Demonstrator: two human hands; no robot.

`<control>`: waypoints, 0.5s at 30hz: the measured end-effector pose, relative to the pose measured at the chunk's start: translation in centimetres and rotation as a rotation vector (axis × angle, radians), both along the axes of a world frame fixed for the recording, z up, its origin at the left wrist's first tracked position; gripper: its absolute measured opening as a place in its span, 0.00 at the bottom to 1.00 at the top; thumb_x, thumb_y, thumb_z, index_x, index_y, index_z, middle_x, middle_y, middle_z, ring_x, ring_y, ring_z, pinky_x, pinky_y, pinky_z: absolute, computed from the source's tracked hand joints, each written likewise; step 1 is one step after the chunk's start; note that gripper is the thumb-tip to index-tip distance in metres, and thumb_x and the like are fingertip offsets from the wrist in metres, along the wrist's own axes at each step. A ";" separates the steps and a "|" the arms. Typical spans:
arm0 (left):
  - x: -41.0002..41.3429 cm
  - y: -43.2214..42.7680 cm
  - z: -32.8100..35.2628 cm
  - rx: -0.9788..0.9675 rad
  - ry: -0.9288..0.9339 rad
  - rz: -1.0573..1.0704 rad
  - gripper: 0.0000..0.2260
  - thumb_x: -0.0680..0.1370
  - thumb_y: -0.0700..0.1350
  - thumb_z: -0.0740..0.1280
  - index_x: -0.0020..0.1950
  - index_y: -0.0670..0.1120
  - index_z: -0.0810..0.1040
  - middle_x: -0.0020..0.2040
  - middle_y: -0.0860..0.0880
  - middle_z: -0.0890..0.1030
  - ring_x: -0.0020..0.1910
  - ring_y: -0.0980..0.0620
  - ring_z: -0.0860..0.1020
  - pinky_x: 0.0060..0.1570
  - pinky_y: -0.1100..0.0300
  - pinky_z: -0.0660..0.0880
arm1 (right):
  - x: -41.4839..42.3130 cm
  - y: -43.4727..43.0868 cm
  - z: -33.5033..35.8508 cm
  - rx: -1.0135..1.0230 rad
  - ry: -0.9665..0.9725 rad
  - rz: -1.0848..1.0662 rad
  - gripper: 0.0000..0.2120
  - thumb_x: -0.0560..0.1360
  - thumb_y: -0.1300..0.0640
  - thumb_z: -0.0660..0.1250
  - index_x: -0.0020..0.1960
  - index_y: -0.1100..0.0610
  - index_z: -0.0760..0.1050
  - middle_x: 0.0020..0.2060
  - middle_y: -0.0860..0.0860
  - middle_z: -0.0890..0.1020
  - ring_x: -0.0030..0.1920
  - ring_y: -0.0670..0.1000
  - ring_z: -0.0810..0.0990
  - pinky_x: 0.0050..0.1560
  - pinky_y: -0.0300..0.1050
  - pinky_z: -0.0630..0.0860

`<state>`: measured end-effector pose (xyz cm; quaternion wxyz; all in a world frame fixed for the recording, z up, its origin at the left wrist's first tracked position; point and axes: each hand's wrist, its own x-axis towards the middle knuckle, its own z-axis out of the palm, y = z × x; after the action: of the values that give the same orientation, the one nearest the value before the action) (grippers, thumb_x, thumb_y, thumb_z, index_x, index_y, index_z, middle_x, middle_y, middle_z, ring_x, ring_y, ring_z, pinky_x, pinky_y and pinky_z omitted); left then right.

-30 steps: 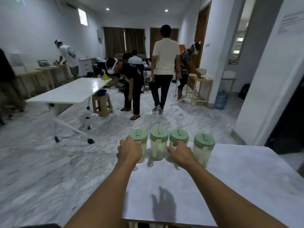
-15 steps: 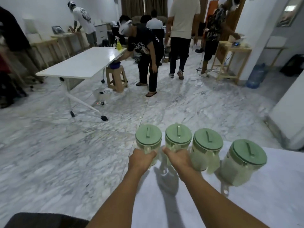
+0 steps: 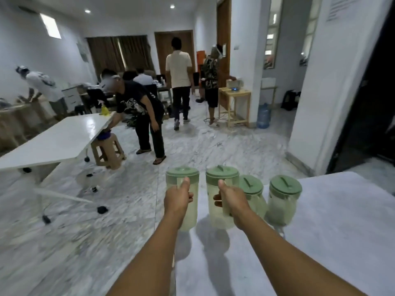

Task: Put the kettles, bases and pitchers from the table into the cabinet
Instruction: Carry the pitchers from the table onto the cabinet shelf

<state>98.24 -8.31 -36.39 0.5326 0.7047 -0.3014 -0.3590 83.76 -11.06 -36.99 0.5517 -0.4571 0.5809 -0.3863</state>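
Note:
Several clear pitchers with green lids are at the far edge of a white table point(image 3: 333, 231). My left hand point(image 3: 178, 196) grips the handle of the leftmost pitcher point(image 3: 183, 178), held up above the table's left edge. My right hand point(image 3: 230, 196) grips the handle of the second pitcher point(image 3: 222, 180), also lifted, with its shadow on the tabletop below. Two more pitchers, one point(image 3: 252, 189) just right of my right hand and another point(image 3: 283, 199) further right, stand on the table. No kettle, base or cabinet is in view.
A marble floor stretches ahead. A white folding table point(image 3: 55, 142) and a wooden stool point(image 3: 108, 152) stand at the left, with a person in black point(image 3: 141, 107) bent beside them. Other people stand further back. A white wall corner point(image 3: 310, 103) and dark doorway are at the right.
Both hands have closed on the handles of the two left pitchers and lifted them off the table. The view has tilted back up toward the room.

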 end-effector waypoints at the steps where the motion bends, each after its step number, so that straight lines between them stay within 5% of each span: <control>1: 0.0 0.6 1.8 -0.034 0.002 -0.039 0.18 0.79 0.57 0.62 0.44 0.43 0.79 0.38 0.46 0.83 0.35 0.50 0.80 0.37 0.58 0.71 | -0.2 1.3 1.7 -0.017 -0.011 -0.047 0.20 0.80 0.43 0.61 0.55 0.60 0.78 0.47 0.56 0.85 0.45 0.55 0.85 0.37 0.44 0.70; 9: -6.9 5.8 15.7 -0.322 0.052 -0.290 0.16 0.81 0.52 0.60 0.40 0.45 0.77 0.33 0.48 0.79 0.34 0.50 0.77 0.31 0.58 0.68 | -7.0 10.7 14.5 -0.223 -0.039 -0.413 0.20 0.83 0.45 0.53 0.42 0.56 0.73 0.38 0.53 0.84 0.37 0.51 0.82 0.43 0.46 0.71; 15: -18.3 9.8 22.5 -0.471 0.134 -0.520 0.15 0.80 0.50 0.59 0.36 0.47 0.76 0.31 0.49 0.78 0.31 0.52 0.74 0.31 0.59 0.68 | -17.9 17.5 20.4 -0.414 -0.020 -0.661 0.20 0.83 0.46 0.53 0.46 0.59 0.76 0.40 0.56 0.84 0.35 0.51 0.81 0.36 0.43 0.72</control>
<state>79.94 1.48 -13.84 0.5899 0.4373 -0.5095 -0.4485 65.89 6.40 -16.59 0.2992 -0.3433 0.6011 -0.6568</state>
